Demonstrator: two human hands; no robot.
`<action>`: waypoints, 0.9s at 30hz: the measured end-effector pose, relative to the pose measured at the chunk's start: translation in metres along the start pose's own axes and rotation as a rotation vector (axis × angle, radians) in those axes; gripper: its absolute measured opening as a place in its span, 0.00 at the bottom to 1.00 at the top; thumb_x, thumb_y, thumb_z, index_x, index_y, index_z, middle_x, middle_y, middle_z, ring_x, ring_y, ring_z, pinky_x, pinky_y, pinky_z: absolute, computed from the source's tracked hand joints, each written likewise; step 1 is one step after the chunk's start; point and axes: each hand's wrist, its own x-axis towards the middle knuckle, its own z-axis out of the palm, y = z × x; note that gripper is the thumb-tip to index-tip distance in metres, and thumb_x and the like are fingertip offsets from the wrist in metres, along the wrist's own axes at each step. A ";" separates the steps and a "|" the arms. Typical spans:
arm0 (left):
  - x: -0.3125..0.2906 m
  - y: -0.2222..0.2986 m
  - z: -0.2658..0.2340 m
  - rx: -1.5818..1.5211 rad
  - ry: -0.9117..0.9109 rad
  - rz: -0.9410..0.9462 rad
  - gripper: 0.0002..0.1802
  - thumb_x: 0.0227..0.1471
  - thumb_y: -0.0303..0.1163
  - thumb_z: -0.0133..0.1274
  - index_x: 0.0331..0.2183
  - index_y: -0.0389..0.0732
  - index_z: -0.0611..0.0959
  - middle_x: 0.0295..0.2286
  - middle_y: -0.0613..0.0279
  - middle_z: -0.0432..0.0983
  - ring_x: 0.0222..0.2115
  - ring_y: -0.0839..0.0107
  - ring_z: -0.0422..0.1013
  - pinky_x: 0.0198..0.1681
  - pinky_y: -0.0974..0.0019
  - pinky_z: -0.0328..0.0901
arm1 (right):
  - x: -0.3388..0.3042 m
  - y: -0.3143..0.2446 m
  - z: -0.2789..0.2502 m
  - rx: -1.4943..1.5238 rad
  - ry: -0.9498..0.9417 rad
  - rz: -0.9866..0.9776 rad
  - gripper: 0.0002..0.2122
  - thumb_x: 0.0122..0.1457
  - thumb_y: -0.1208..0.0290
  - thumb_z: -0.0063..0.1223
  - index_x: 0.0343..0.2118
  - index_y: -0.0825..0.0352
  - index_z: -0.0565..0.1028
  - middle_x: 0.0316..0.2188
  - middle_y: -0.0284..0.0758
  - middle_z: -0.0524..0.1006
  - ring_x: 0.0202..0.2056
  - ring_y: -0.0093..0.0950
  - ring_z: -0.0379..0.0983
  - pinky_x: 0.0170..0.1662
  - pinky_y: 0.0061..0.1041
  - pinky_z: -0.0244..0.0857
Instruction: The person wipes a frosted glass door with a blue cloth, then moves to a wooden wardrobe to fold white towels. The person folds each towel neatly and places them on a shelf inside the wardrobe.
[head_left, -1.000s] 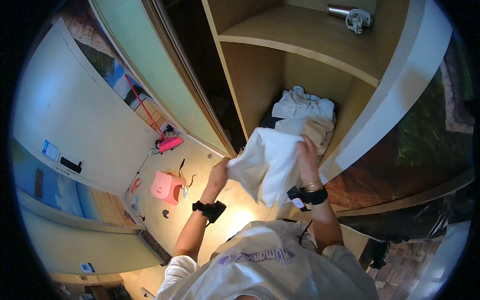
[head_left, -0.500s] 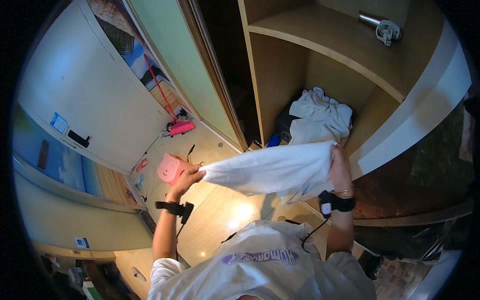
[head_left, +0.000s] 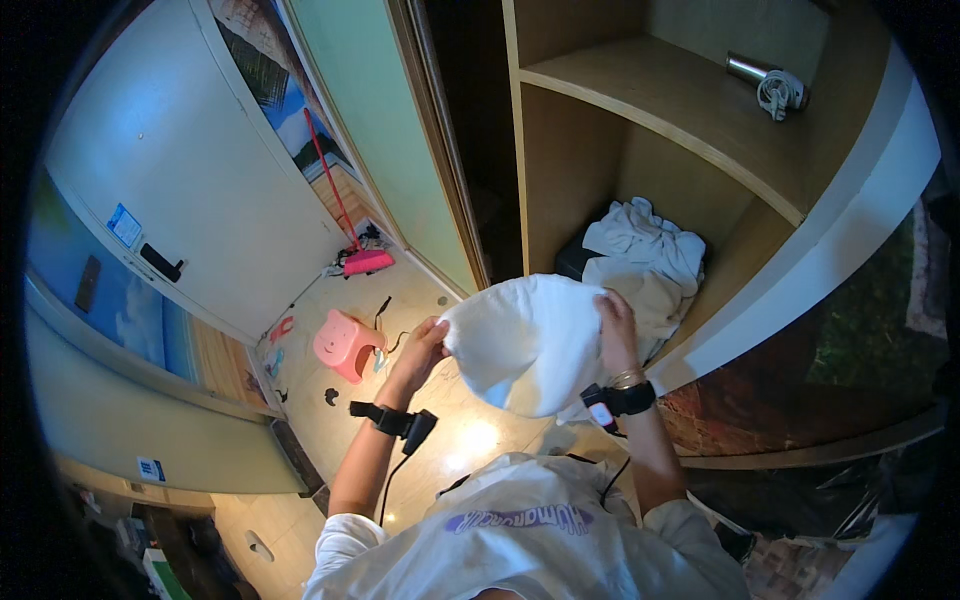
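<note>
A white towel [head_left: 545,345] of soft, fluffy cloth hangs between my hands in front of my chest, its middle sagging into a rounded fold. My left hand [head_left: 427,347] pinches it at the left edge, thumb on top. On the other side, my right hand [head_left: 617,328] is closed on the right edge, with some fingers hidden by the cloth. Black straps with small devices circle both wrists. Just beyond the towel, a heap of crumpled white and cream cloths [head_left: 645,250] lies in the lower compartment of the wooden shelf.
The wooden shelf [head_left: 660,85] carries a hair dryer [head_left: 768,82] on its upper board. Left of my hands, a pink stool [head_left: 345,343] stands on the pale floor. Farther off are a red-handled broom [head_left: 335,185] and a white door [head_left: 190,150]. Black plastic [head_left: 800,500] lies at the lower right.
My hands have come closer together, my right moving left and my left moving right. The towel, stretched nearly straight before, now slackens into a rounded sag. The view has shifted slightly.
</note>
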 end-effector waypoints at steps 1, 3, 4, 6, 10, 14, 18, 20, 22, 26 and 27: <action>0.001 0.001 0.016 0.022 -0.025 0.014 0.09 0.54 0.37 0.44 0.31 0.41 0.71 0.24 0.71 0.65 0.24 0.81 0.61 0.30 0.78 0.60 | 0.005 0.016 0.004 0.006 -0.053 0.014 0.10 0.56 0.70 0.43 0.35 0.72 0.71 0.27 0.30 0.71 0.29 0.19 0.65 0.35 0.17 0.59; 0.000 0.003 0.040 0.063 -0.065 0.032 0.10 0.53 0.37 0.44 0.31 0.40 0.71 0.25 0.70 0.66 0.25 0.80 0.62 0.31 0.77 0.61 | -0.004 -0.001 0.027 -0.180 -0.031 -0.163 0.11 0.56 0.70 0.45 0.34 0.73 0.71 0.26 0.33 0.72 0.28 0.21 0.66 0.33 0.20 0.61; 0.003 0.003 0.052 0.081 -0.096 0.033 0.10 0.53 0.37 0.44 0.32 0.39 0.70 0.26 0.69 0.66 0.26 0.80 0.63 0.32 0.76 0.61 | -0.006 -0.001 0.033 -0.280 -0.014 -0.258 0.10 0.55 0.70 0.45 0.34 0.73 0.72 0.26 0.34 0.73 0.28 0.23 0.67 0.32 0.21 0.62; 0.007 0.000 0.067 0.061 -0.128 0.044 0.11 0.53 0.36 0.45 0.34 0.39 0.70 0.28 0.67 0.68 0.28 0.79 0.65 0.35 0.75 0.63 | -0.017 -0.022 0.045 -0.387 -0.139 -0.238 0.11 0.55 0.70 0.45 0.37 0.70 0.72 0.33 0.41 0.73 0.34 0.36 0.70 0.37 0.27 0.63; 0.014 -0.009 0.089 -0.014 -0.194 -0.002 0.11 0.53 0.36 0.46 0.36 0.40 0.70 0.30 0.66 0.70 0.28 0.78 0.67 0.36 0.74 0.64 | -0.029 -0.014 0.057 -0.506 -0.200 -0.427 0.09 0.53 0.74 0.44 0.35 0.71 0.72 0.31 0.42 0.71 0.34 0.39 0.69 0.38 0.30 0.63; 0.013 -0.015 0.098 -0.007 -0.196 -0.047 0.11 0.53 0.37 0.46 0.35 0.40 0.71 0.29 0.67 0.70 0.27 0.78 0.69 0.35 0.74 0.64 | -0.036 -0.014 0.053 -0.544 -0.160 -0.419 0.09 0.53 0.75 0.44 0.35 0.70 0.71 0.31 0.42 0.70 0.35 0.39 0.68 0.38 0.31 0.63; 0.014 -0.020 0.099 0.075 -0.194 -0.041 0.09 0.53 0.37 0.46 0.32 0.42 0.72 0.27 0.68 0.71 0.27 0.78 0.69 0.34 0.75 0.62 | -0.035 -0.012 0.047 -0.595 -0.152 -0.453 0.08 0.52 0.75 0.45 0.36 0.69 0.71 0.30 0.41 0.70 0.34 0.39 0.68 0.37 0.31 0.63; 0.016 -0.020 0.102 0.060 -0.178 -0.029 0.08 0.53 0.36 0.46 0.31 0.43 0.72 0.27 0.69 0.71 0.27 0.79 0.68 0.34 0.75 0.62 | -0.035 -0.009 0.047 -0.610 -0.139 -0.501 0.08 0.51 0.76 0.46 0.36 0.69 0.71 0.29 0.40 0.69 0.33 0.38 0.68 0.37 0.31 0.63; 0.017 -0.022 0.103 0.053 -0.171 -0.026 0.08 0.53 0.36 0.46 0.31 0.43 0.72 0.27 0.69 0.70 0.28 0.79 0.67 0.34 0.76 0.61 | -0.036 -0.003 0.047 -0.620 -0.098 -0.593 0.09 0.50 0.77 0.48 0.35 0.69 0.71 0.28 0.39 0.69 0.33 0.37 0.68 0.36 0.31 0.64; 0.020 -0.024 0.097 0.062 -0.156 -0.010 0.08 0.53 0.36 0.45 0.33 0.42 0.72 0.29 0.69 0.70 0.28 0.79 0.66 0.34 0.76 0.60 | -0.037 -0.002 0.047 -0.642 -0.160 -0.592 0.11 0.48 0.78 0.51 0.36 0.68 0.71 0.30 0.39 0.68 0.35 0.36 0.67 0.38 0.31 0.63; 0.021 -0.025 0.095 0.067 -0.148 0.000 0.08 0.53 0.35 0.45 0.34 0.42 0.72 0.29 0.68 0.70 0.28 0.79 0.66 0.33 0.76 0.60 | -0.037 -0.005 0.047 -0.640 -0.181 -0.577 0.12 0.48 0.78 0.51 0.37 0.68 0.70 0.31 0.39 0.68 0.35 0.36 0.67 0.38 0.31 0.63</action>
